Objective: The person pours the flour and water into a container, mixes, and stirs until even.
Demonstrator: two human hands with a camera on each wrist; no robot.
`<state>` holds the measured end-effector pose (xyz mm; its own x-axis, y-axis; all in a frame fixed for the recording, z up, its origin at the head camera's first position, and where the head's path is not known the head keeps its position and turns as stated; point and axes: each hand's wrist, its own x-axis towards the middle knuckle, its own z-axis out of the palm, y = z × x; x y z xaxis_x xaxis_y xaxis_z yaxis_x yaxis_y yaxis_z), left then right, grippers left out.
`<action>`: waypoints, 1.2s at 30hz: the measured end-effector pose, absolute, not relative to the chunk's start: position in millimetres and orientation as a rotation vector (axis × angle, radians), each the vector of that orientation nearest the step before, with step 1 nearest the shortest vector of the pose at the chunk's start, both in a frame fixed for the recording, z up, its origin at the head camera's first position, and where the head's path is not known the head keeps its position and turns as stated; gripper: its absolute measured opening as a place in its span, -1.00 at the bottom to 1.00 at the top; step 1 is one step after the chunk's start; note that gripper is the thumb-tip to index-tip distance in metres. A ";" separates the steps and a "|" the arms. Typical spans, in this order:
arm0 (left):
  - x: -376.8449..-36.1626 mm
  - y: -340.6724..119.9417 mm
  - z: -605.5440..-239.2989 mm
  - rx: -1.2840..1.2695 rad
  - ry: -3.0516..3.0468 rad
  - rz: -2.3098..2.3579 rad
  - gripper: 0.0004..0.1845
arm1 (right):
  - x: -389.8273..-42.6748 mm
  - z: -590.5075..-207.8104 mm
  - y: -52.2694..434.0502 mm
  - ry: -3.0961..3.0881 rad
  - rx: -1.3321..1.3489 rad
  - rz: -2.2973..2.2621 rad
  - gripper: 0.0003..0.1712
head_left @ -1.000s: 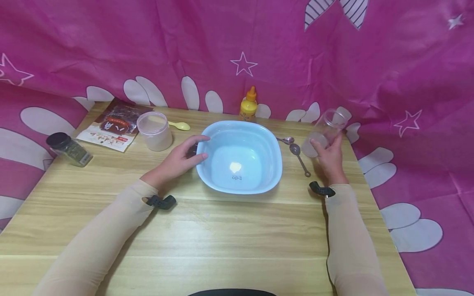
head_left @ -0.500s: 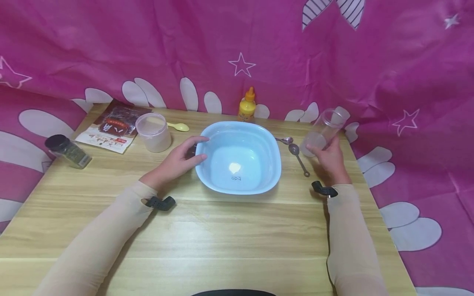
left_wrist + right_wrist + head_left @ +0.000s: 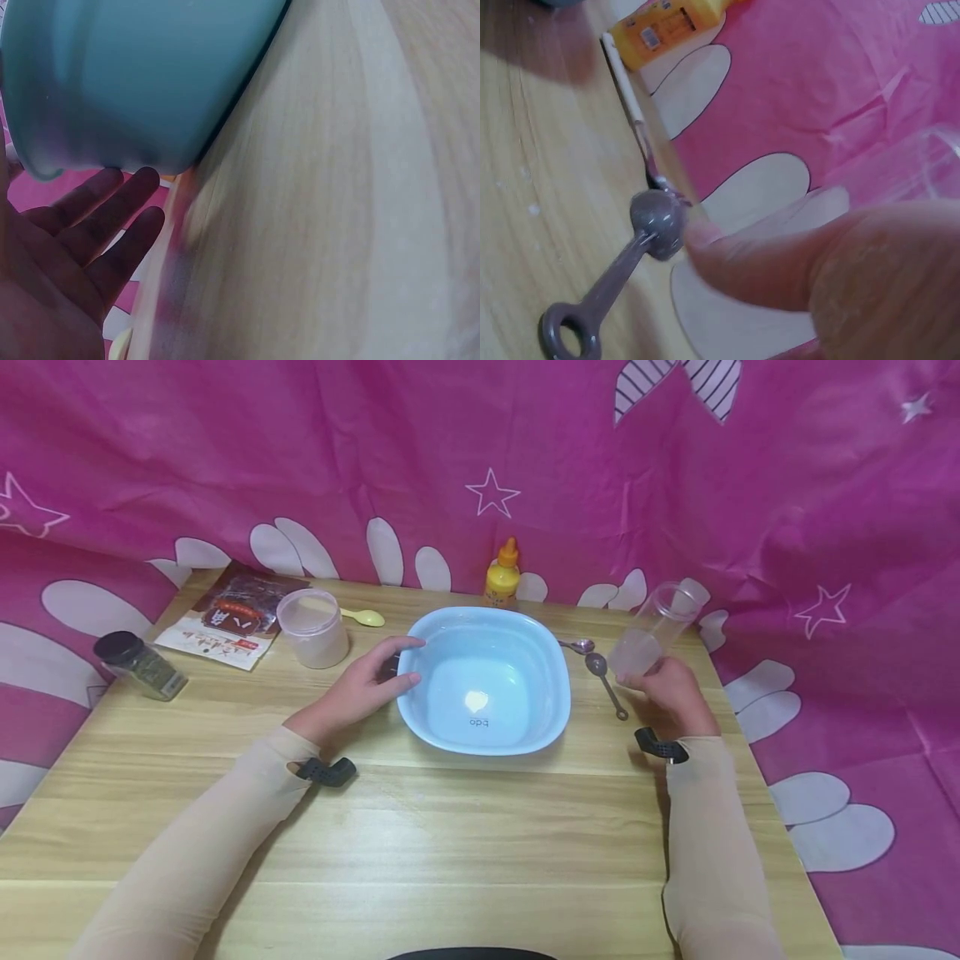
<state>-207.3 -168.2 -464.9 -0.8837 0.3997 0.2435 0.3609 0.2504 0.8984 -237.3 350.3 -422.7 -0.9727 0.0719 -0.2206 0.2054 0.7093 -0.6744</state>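
A light blue square bowl (image 3: pixel 486 680) sits mid-table, with nothing in it that I can see. My left hand (image 3: pixel 365 681) rests against its left rim with relaxed fingers; in the left wrist view the fingers (image 3: pixel 112 225) lie straight beside the bowl's wall (image 3: pixel 142 82). My right hand (image 3: pixel 667 685) grips a clear plastic cup (image 3: pixel 654 627) right of the bowl, tilted with its mouth up and to the right. In the right wrist view a thumb (image 3: pixel 802 255) presses on the cup (image 3: pixel 922 172).
Two metal measuring spoons (image 3: pixel 606 681) lie between bowl and cup. A yellow squeeze bottle (image 3: pixel 503 575) stands behind the bowl. At the left are a clear tub (image 3: pixel 312 627), a yellow spoon (image 3: pixel 365 617), a food packet (image 3: pixel 228 613) and a dark-lidded spice jar (image 3: pixel 139 665). Pink cloth surrounds the table (image 3: pixel 450 827).
The right hand's fingers have curled further round the cup's base, and the cup sits a little higher. The left hand and bowl have not moved.
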 end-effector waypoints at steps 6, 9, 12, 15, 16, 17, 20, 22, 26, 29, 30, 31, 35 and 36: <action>-207.9 -168.1 -465.3 0.750 2.464 1.741 -0.40 | -228.1 -414.2 343.4 2.609 0.266 -1.122 -0.14; -208.2 -168.5 -466.0 0.746 2.472 1.734 -0.40 | -226.0 -413.7 337.8 2.612 0.212 -1.084 -0.33; -208.3 -168.6 -466.5 0.741 2.470 1.735 -0.40 | -226.0 -415.8 332.4 2.629 0.165 -1.035 -0.53; -208.2 -168.5 -466.5 0.736 2.469 1.733 -0.40 | -226.8 -418.8 327.4 2.629 0.148 -1.010 -0.65; -208.1 -168.4 -466.4 0.734 2.471 1.730 -0.40 | -226.9 -419.4 325.5 2.626 0.140 -0.994 -0.67; -208.0 -168.4 -466.3 0.732 2.474 1.728 -0.40 | -227.4 -420.4 324.0 2.633 0.133 -0.968 -0.69; -207.6 -168.2 -465.6 0.732 2.469 1.734 -0.40 | -227.6 -421.1 318.2 2.653 0.116 -0.878 -0.72; -207.4 -168.0 -465.4 0.735 2.464 1.739 -0.40 | -227.3 -420.7 314.0 2.661 0.104 -0.835 -0.73; -206.8 -167.7 -464.9 0.739 2.462 1.745 -0.40 | -227.4 -421.1 305.5 2.662 0.089 -0.827 -0.75; -206.5 -167.6 -464.4 0.739 2.462 1.746 -0.40 | -227.9 -422.1 299.7 2.680 0.065 -0.805 -0.76; -206.7 -167.5 -464.7 0.740 2.461 1.747 -0.40 | -228.1 -422.5 298.3 2.684 0.057 -0.794 -0.76; -206.7 -167.5 -464.6 0.741 2.458 1.749 -0.40 | -228.4 -423.0 297.0 2.692 0.050 -0.781 -0.77; -207.3 -167.6 -465.1 0.743 2.472 1.743 -0.39 | -229.2 -424.5 292.7 2.707 0.029 -0.744 -0.75; -207.4 -167.8 -465.4 0.741 2.477 1.740 -0.40 | -229.4 -424.7 292.0 2.703 0.027 -0.743 -0.74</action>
